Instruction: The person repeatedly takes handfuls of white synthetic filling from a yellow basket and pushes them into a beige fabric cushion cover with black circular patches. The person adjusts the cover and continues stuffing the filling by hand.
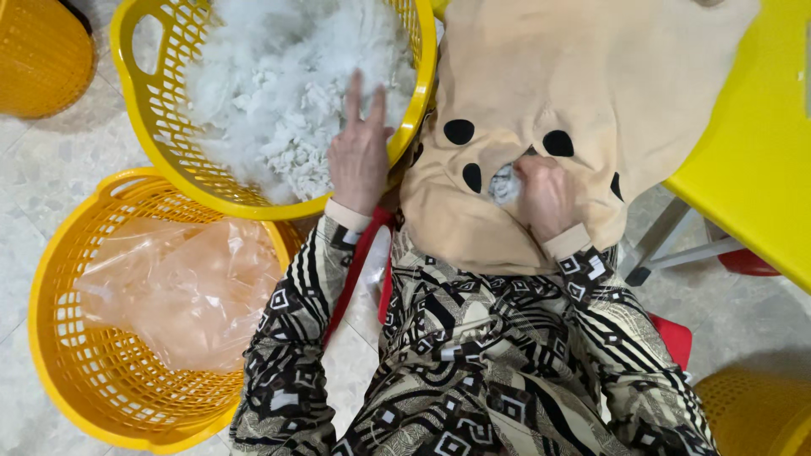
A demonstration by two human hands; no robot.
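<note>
A tan fabric toy cover (pixel 583 76) with black oval patches lies over my lap and the yellow table. My right hand (pixel 545 196) is closed on a tuft of white stuffing (pixel 504 183), pressed at an opening in the cover. My left hand (pixel 359 148) reaches with fingers spread into a yellow plastic basket (pixel 414 110) and rests on the white fibre stuffing (pixel 279 76) that fills it.
A second yellow basket (pixel 59 355) at lower left holds a crumpled clear plastic bag (pixel 182 287). A yellow table (pixel 752 169) stands at right on grey legs. More yellow baskets sit at the top left (pixel 38 55) and bottom right (pixel 752 414). The floor is pale tile.
</note>
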